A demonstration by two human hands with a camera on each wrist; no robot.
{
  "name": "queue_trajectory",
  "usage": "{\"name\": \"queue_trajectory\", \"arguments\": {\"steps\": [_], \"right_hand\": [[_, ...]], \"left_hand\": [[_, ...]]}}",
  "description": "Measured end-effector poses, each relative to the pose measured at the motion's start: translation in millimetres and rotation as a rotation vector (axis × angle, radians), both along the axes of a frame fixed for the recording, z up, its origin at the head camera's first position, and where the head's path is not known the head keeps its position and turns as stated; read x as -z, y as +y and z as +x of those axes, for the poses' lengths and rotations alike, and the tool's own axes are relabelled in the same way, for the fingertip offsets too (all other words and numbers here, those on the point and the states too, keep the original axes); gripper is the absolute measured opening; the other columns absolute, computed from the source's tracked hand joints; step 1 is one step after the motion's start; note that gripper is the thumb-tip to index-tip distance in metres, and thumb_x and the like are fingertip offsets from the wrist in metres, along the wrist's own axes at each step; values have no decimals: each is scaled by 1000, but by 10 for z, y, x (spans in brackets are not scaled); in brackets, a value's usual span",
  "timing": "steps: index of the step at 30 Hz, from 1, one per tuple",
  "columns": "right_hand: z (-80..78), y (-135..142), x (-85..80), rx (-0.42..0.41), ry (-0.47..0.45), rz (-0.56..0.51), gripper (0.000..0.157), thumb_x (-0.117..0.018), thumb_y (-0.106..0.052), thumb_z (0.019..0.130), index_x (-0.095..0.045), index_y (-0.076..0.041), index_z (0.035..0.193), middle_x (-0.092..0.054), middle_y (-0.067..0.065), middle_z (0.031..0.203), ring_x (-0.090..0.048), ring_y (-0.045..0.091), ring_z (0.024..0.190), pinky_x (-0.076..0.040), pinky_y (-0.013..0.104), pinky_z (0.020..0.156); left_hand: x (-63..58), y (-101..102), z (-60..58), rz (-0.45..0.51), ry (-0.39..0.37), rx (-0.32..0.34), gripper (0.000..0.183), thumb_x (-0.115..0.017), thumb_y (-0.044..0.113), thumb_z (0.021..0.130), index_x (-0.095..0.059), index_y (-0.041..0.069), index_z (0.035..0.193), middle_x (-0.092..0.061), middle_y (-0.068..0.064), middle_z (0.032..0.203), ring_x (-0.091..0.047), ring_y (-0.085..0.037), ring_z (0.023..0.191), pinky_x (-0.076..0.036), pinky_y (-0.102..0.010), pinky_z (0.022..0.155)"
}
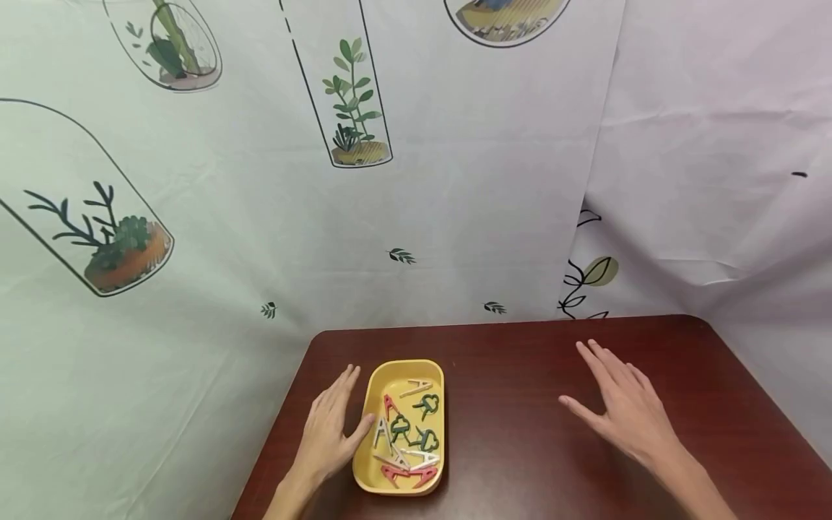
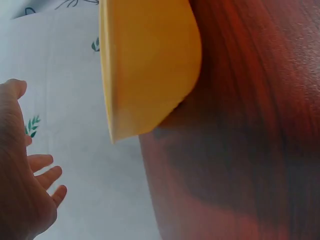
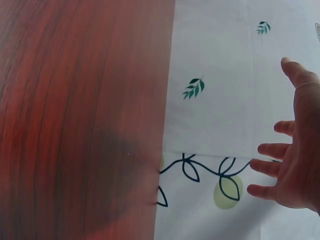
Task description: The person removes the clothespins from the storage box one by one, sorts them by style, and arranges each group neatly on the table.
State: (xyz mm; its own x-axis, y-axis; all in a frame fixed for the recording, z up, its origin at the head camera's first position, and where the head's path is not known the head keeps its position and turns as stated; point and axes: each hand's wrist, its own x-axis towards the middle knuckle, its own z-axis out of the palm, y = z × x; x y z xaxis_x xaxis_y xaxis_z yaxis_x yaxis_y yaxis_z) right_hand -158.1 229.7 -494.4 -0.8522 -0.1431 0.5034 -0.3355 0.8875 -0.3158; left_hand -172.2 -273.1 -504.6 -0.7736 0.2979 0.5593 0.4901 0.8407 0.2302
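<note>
A yellow tray [image 1: 437,404] stands on the left part of the dark red table. Inside it lie several clips: green ones with rounded heads such as the green clip [image 1: 425,439], red clothespins like the red clothespin [image 1: 425,476], and pale clothespins like the pale clothespin [image 1: 416,388]. My left hand [image 1: 328,433] hovers beside the tray's left side, fingers straight, its thumb overlapping the rim in the head view. The tray's yellow outer wall [image 2: 150,65] fills the top of the left wrist view. Over the right part of the table, my right hand [image 1: 630,412] is held with fingers spread, holding nothing.
The table [image 1: 507,404] has a wood grain and rounded far corners. Behind it and along both sides hangs a white cloth [image 1: 455,217] printed with plants in glass jars and small leaves. The cloth has folds at the right.
</note>
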Motion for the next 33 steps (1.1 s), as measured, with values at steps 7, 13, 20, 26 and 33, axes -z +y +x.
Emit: {"name": "queue_trajectory", "arguments": {"steps": [7, 13, 20, 26, 33], "right_hand": [[-75, -116, -12, -20, 30, -7, 99, -80, -58, 87, -37, -17, 166, -47, 15, 162, -47, 41, 142, -23, 54, 124], [-131, -226, -1, -45, 31, -28, 98, -81, -55, 87, -39, -16, 166, -48, 15, 162, -45, 40, 144, -27, 55, 121], [-187, -343, 40, -70, 14, -51, 97, -81, -56, 88, -40, -14, 165, -48, 14, 162, -46, 40, 145, -32, 59, 115], [-239, -454, 85, -102, -1, -77, 95, -81, -55, 88, -42, -13, 164, -48, 12, 162, -46, 38, 146, -35, 62, 111], [-283, -597, 140, -147, 7, -111, 93, -83, -51, 88, -43, -11, 163, -49, 12, 162, -49, 39, 144, -38, 64, 109]], "left_hand": [[109, -17, -59, 39, 29, 24, 91, -83, 23, 86, -39, 11, 165, -46, -15, 164, -52, -41, 142, -40, -67, 106], [188, -29, -85, 59, 27, 26, 88, -82, 20, 86, -42, 8, 164, -46, -15, 164, -52, -39, 142, -42, -68, 105], [290, -10, -79, 103, 17, 32, 85, -78, 20, 90, -39, 12, 165, -45, -13, 165, -53, -40, 141, -42, -69, 104], [388, -7, -60, 136, -2, 16, 86, -79, 16, 90, -39, 14, 166, -47, -15, 163, -54, -40, 140, -42, -69, 103], [486, -4, -31, 167, -34, -5, 83, -79, 12, 91, -41, 12, 165, -49, -18, 161, -54, -39, 139, -43, -68, 104]]}}
